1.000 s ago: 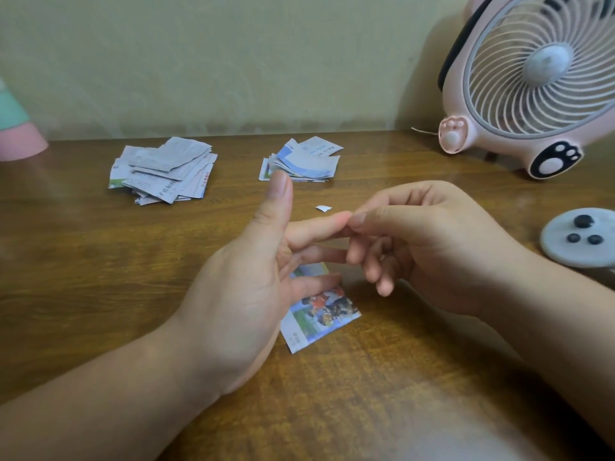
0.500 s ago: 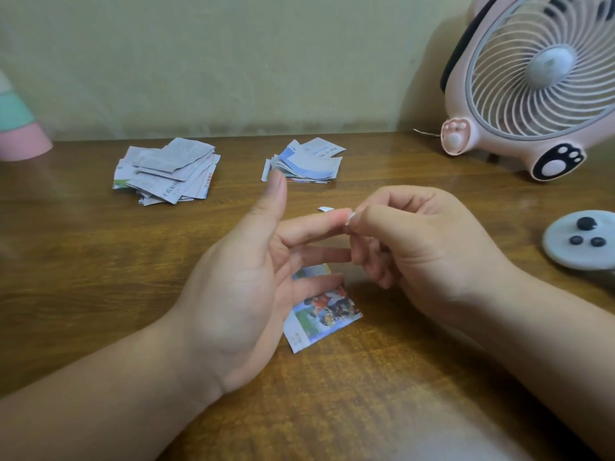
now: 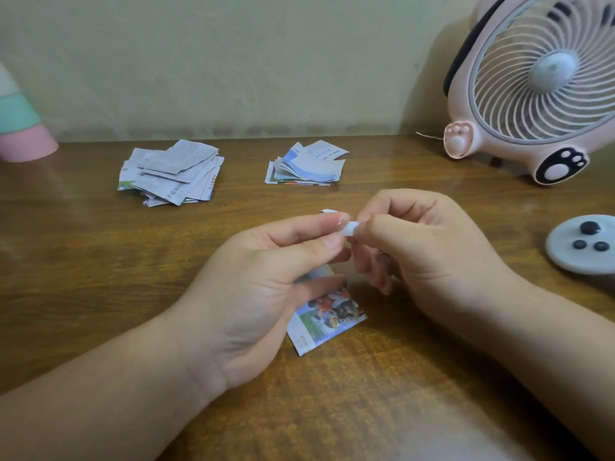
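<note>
Two hands meet above the middle of the desk point(image 3: 100, 294), both on one small white scrap point(image 3: 349, 228). The left hand point(image 3: 253, 294) pinches the scrap's near edge between thumb and forefinger. The right hand point(image 3: 429, 254) pinches the opposite edge, and its other fingers point(image 3: 372, 271) are curled under. The scrap is held clear of the desk, just above and behind a picture card point(image 3: 329, 314) that lies flat and is partly covered by the left hand's lower fingers.

Judgement: the step in hand appears to be separating or peeling this scrap. Whether it is tape, a sticker backing or plain paper cannot be told.

Recommendations:
- Keep both pinches at the very edges, fingertip to fingertip, so the middle of the scrap stays visible.
- Pull slowly and evenly; a piece this small will likely tear or curl if jerked.
- Work low over the picture card so a dropped piece lands close by.
- The fan point(image 3: 539, 88) stands at the right rear. Whether it is running cannot be told, but loose paper is at risk from any draught.

Also noted: another tiny scrap point(image 3: 329, 211) lies on the desk just behind the hands, and two paper piles point(image 3: 173, 174) point(image 3: 306, 168) sit well apart at the back.
</note>
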`<control>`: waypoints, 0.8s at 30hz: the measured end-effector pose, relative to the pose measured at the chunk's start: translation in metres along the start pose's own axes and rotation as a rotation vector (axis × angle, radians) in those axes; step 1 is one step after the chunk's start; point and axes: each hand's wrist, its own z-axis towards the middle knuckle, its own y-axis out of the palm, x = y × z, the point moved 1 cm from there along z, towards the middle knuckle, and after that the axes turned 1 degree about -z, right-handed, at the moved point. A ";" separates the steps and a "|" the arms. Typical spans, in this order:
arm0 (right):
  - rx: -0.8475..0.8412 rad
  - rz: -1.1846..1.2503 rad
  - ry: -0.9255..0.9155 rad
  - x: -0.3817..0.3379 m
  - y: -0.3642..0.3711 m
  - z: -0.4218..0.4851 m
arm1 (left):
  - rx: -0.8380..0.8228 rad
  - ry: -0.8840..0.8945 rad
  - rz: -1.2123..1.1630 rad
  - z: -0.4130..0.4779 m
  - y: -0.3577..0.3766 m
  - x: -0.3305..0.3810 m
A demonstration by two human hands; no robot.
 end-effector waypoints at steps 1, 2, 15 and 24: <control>-0.007 -0.007 -0.002 0.000 0.000 0.000 | 0.010 0.002 -0.005 0.000 0.000 -0.001; -0.016 -0.011 -0.003 0.001 0.000 -0.001 | 0.019 0.005 -0.006 0.000 0.000 -0.001; -0.008 -0.063 -0.030 0.001 -0.002 0.001 | 0.095 -0.062 -0.048 0.003 -0.002 0.000; 0.175 -0.815 -0.198 0.013 -0.024 0.030 | 0.289 -0.110 -0.193 0.012 -0.001 0.000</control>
